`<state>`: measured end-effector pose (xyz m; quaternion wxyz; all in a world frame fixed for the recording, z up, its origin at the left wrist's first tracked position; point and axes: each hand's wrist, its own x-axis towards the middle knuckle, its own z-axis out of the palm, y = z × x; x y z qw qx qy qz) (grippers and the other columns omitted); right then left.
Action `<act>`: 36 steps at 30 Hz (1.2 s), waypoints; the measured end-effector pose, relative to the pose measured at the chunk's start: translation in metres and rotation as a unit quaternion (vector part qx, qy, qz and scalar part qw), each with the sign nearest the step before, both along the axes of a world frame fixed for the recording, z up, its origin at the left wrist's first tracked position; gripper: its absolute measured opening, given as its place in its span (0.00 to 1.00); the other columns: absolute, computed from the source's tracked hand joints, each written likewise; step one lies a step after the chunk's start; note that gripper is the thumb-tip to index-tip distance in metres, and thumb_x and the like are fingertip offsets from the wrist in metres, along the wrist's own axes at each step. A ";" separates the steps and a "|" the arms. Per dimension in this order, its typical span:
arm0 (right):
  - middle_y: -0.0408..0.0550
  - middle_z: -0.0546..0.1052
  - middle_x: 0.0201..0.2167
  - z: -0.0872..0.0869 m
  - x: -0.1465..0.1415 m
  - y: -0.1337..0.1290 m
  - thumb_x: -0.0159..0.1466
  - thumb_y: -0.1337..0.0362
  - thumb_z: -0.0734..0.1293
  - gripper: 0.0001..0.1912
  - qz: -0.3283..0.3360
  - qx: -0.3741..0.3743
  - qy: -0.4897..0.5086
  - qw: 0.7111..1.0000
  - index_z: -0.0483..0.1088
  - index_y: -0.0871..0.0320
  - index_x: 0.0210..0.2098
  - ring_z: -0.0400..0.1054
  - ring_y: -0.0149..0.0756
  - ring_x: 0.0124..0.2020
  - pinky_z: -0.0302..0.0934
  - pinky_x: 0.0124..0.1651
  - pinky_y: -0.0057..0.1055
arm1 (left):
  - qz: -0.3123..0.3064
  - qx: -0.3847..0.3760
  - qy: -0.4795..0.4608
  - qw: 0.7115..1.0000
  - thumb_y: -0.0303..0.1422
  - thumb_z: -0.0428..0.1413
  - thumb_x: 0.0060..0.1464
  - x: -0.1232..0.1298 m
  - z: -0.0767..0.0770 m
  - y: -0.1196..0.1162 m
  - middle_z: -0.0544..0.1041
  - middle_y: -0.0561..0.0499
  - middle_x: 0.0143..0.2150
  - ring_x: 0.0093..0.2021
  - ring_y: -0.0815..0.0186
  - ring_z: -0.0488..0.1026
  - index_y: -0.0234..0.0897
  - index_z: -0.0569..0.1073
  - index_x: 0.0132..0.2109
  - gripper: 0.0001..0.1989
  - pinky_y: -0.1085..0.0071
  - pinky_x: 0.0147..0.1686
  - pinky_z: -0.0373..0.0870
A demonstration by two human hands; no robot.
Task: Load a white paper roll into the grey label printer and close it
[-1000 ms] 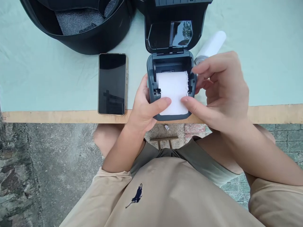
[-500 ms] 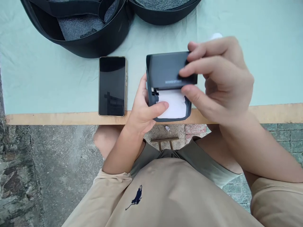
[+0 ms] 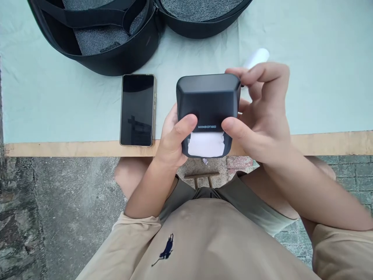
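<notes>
A dark label printer (image 3: 208, 103) marked NIIMBOT is held between both hands above the table's front edge. Its cover lies down over the body, and a strip of white label paper (image 3: 206, 144) with a ragged top edge shows at the near end. My left hand (image 3: 175, 136) grips the printer's left side, thumb on the cover. My right hand (image 3: 262, 112) has its thumb on the cover's right edge and its forefinger at the far right corner; the other fingers are bent beside it. Behind the right hand lies a white roll-shaped thing (image 3: 257, 58), partly hidden.
A smartphone (image 3: 138, 111) with a dark screen lies left of the printer. An open black zip case (image 3: 116, 58) with grey lining stands at the back left. Pale green cloth covers the table, whose wooden edge (image 3: 329, 143) runs along the front.
The printer's cover has come down over the white paper, leaving a shorter strip in sight. My right hand has shifted from the cover's top to the printer's right side.
</notes>
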<state>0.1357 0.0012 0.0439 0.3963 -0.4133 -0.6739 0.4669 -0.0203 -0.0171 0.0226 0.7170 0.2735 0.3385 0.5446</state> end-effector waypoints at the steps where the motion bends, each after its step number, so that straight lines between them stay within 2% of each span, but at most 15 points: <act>1: 0.46 0.62 0.56 -0.001 0.000 0.001 0.60 0.55 0.65 0.27 0.009 -0.023 0.007 1.000 0.50 0.45 0.54 0.64 0.34 0.55 0.71 0.44 0.30 | 0.003 0.008 0.006 1.000 0.43 0.57 0.50 0.001 -0.001 0.000 0.78 0.51 0.46 0.56 0.50 0.72 0.47 0.71 0.42 0.13 0.57 0.47 0.75; 3: 0.45 0.65 0.53 -0.002 0.001 0.002 0.61 0.53 0.65 0.32 0.034 -0.067 0.010 0.997 0.45 0.44 0.58 0.69 0.31 0.46 0.70 0.41 0.29 | 0.005 0.027 0.010 1.000 0.41 0.57 0.51 0.001 -0.004 -0.001 0.78 0.49 0.46 0.53 0.51 0.75 0.45 0.71 0.44 0.13 0.58 0.45 0.76; 5: 0.45 0.67 0.50 -0.002 0.002 0.004 0.61 0.52 0.65 0.32 0.048 -0.078 0.000 0.996 0.47 0.44 0.59 0.69 0.30 0.42 0.70 0.41 0.28 | -0.005 0.045 0.004 0.999 0.40 0.58 0.51 0.000 -0.007 -0.002 0.78 0.48 0.46 0.50 0.52 0.76 0.43 0.69 0.46 0.16 0.60 0.44 0.77; 8: 0.44 0.67 0.49 -0.002 0.002 0.005 0.60 0.51 0.65 0.29 0.039 -0.048 -0.029 0.998 0.52 0.47 0.57 0.68 0.30 0.43 0.69 0.41 0.28 | -0.010 0.049 -0.005 0.999 0.38 0.57 0.53 0.000 -0.007 -0.003 0.78 0.47 0.46 0.49 0.53 0.77 0.41 0.68 0.48 0.16 0.61 0.43 0.77; 11: 0.45 0.68 0.49 -0.003 0.002 0.006 0.60 0.51 0.65 0.29 0.037 -0.035 -0.035 0.998 0.52 0.48 0.57 0.68 0.30 0.43 0.69 0.40 0.28 | 0.008 0.035 0.008 0.999 0.38 0.54 0.55 0.002 -0.003 -0.003 0.78 0.48 0.47 0.50 0.54 0.76 0.41 0.68 0.49 0.14 0.62 0.43 0.77; 15: 0.47 0.67 0.50 -0.005 0.003 0.008 0.61 0.50 0.63 0.30 0.049 -0.038 -0.044 0.997 0.49 0.48 0.59 0.68 0.30 0.42 0.69 0.42 0.29 | 0.004 0.029 -0.009 1.000 0.45 0.53 0.55 0.003 0.000 -0.002 0.77 0.48 0.49 0.56 0.53 0.72 0.42 0.69 0.50 0.19 0.62 0.46 0.76; 17: 0.48 0.67 0.51 -0.006 0.004 0.008 0.62 0.49 0.62 0.30 0.045 -0.028 -0.063 0.997 0.49 0.49 0.60 0.68 0.31 0.44 0.69 0.45 0.30 | -0.005 0.014 -0.031 0.999 0.49 0.47 0.58 0.003 -0.001 0.000 0.77 0.48 0.50 0.59 0.54 0.69 0.41 0.71 0.50 0.21 0.63 0.48 0.75; 20: 0.50 0.63 0.57 -0.005 0.006 0.009 0.63 0.50 0.60 0.29 0.010 0.017 -0.084 0.996 0.51 0.50 0.60 0.64 0.35 0.54 0.67 0.54 0.34 | 0.012 -0.029 -0.026 0.999 0.49 0.40 0.62 0.001 -0.005 0.001 0.78 0.49 0.48 0.60 0.58 0.68 0.40 0.73 0.48 0.24 0.65 0.51 0.73; 23: 0.49 0.60 0.62 -0.003 0.008 0.009 0.63 0.53 0.60 0.28 0.002 0.072 -0.090 0.993 0.52 0.51 0.60 0.58 0.38 0.62 0.60 0.62 0.38 | 0.026 -0.041 -0.008 0.999 0.49 0.40 0.62 0.001 -0.007 0.001 0.79 0.49 0.47 0.60 0.59 0.68 0.39 0.74 0.48 0.25 0.66 0.51 0.73; 27: 0.50 0.62 0.61 0.001 0.009 0.011 0.61 0.56 0.64 0.27 0.045 0.128 -0.110 0.985 0.57 0.52 0.58 0.57 0.39 0.64 0.59 0.64 0.40 | 0.045 -0.028 -0.012 0.999 0.46 0.41 0.63 0.001 -0.007 0.001 0.79 0.51 0.46 0.59 0.61 0.70 0.39 0.75 0.47 0.23 0.68 0.52 0.73; 32: 0.51 0.57 0.64 0.003 0.013 0.012 0.57 0.58 0.68 0.33 0.073 0.112 -0.120 0.984 0.55 0.52 0.59 0.51 0.40 0.67 0.59 0.64 0.41 | 0.038 -0.040 -0.028 0.998 0.44 0.44 0.63 -0.002 -0.009 0.003 0.80 0.52 0.44 0.56 0.62 0.72 0.39 0.76 0.45 0.20 0.70 0.51 0.74; 36: 0.50 0.58 0.64 0.007 0.019 0.015 0.56 0.59 0.70 0.34 0.083 0.125 -0.120 0.981 0.55 0.51 0.60 0.53 0.39 0.67 0.57 0.66 0.39 | 0.022 -0.057 -0.052 0.997 0.41 0.46 0.62 -0.002 -0.011 0.005 0.81 0.53 0.42 0.51 0.63 0.76 0.39 0.76 0.43 0.17 0.70 0.48 0.75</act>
